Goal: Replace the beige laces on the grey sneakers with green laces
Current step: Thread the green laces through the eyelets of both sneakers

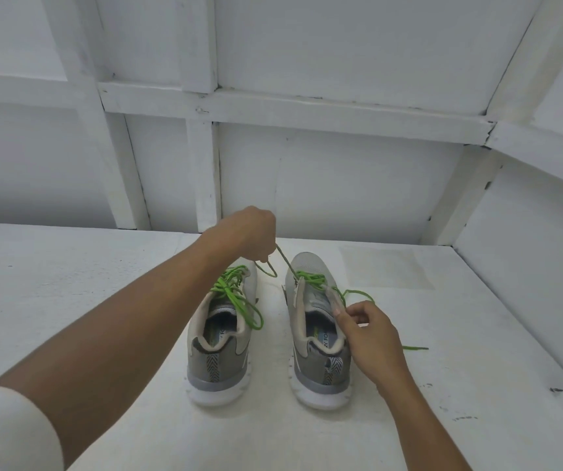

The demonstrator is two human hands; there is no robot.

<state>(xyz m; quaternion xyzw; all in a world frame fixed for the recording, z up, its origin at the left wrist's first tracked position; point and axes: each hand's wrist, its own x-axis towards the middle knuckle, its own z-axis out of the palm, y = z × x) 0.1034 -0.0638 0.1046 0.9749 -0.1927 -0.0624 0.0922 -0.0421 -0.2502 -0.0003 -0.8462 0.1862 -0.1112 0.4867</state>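
Our left hand is raised with its fingers curled tight around a lace strand. The strand runs taut from under the fist, down and to the right, into the lowest eyelets of the right sneaker. A small loop of it hangs just below the knuckles. The strand looks dull olive, and we cannot tell whether it is beige or green in shadow.

Our right hand pinches the right eyelet edge of that sneaker between thumb and fingertips. The green lace crosses the shoe's front just beyond this hand. One end passes behind the hand and lies on the white table to its right.

The left sneaker stands below our left forearm, heel toward us and beside its mate without touching. Green loops spill loosely over its opening.
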